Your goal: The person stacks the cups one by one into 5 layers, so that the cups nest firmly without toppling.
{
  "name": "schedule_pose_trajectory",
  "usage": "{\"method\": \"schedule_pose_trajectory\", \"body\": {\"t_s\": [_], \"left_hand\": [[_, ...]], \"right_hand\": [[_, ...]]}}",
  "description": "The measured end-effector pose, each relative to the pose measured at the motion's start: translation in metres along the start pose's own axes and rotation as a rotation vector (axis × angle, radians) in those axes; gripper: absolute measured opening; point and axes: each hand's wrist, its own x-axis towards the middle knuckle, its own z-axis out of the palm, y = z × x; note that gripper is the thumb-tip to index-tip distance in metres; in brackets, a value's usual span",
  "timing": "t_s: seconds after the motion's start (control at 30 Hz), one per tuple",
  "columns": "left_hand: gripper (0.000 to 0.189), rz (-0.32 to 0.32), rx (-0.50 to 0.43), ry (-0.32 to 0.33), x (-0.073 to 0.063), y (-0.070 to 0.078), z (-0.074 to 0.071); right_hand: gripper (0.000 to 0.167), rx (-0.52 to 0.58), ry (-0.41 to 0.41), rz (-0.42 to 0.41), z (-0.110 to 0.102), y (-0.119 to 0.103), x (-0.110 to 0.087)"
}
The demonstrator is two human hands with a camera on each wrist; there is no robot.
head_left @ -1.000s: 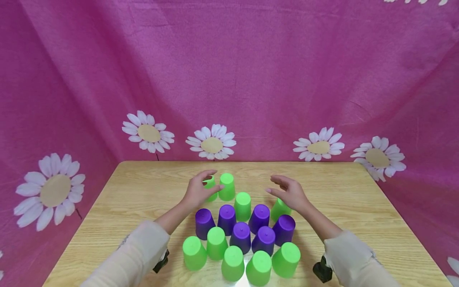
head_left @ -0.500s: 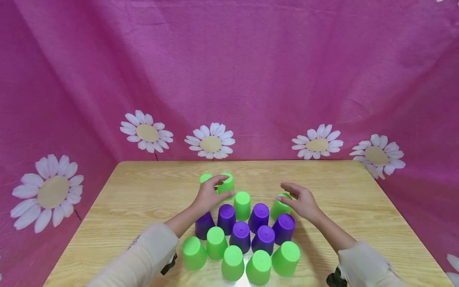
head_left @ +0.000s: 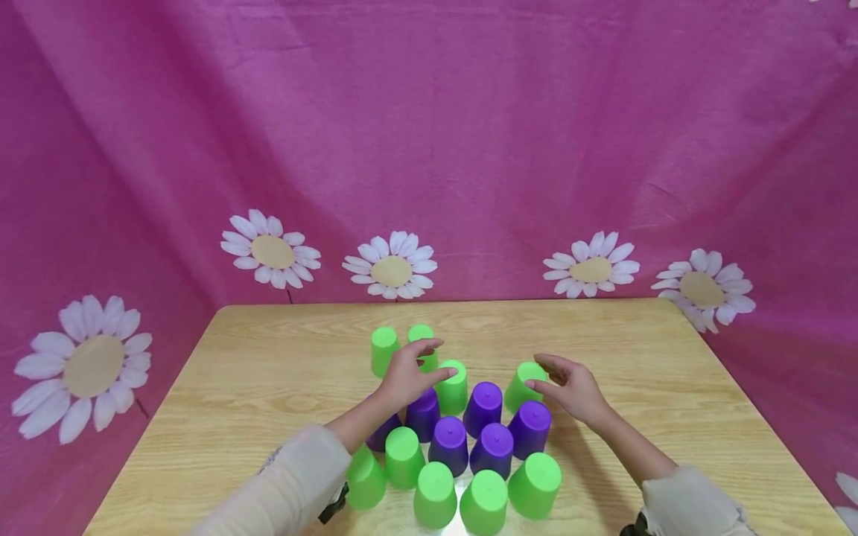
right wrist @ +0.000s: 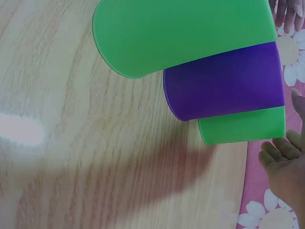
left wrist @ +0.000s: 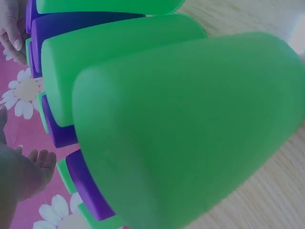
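Upside-down green and purple plastic cups stand in loose rows on the wooden table. My left hand hovers over the back left cups, thumb and fingers apart, its thumb overlapping a green cup in the head view. Behind it are two more green cups, one at the far left and one partly hidden by the fingers. My right hand has its thumb and fingers spread at the right side of another green cup. Purple cups fill the middle; neither hand grips anything.
Nearest the body is a front row of green cups. A large green cup fills much of the left wrist view. A pink cloth with white daisies hangs behind the table and at its sides.
My left hand has moved right and nearer, from the far left green cups toward the middle one. My right hand has come lower and to the right, beside its green cup. The cups stay put.
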Motion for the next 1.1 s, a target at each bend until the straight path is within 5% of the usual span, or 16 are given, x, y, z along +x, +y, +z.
{"method": "schedule_pose_trajectory", "body": {"t_s": [0.37,1.1], "left_hand": [[0.057,-0.083,0.107,-0.054,-0.004,-0.004,0.009],[0.056,-0.085,0.191,-0.086,-0.001,-0.009,0.014]], "right_hand": [[0.05,0.017,0.013,0.027,0.006,0.007,-0.001],[0.05,-0.006,-0.002,0.038,0.007,0.009,-0.003]]}}
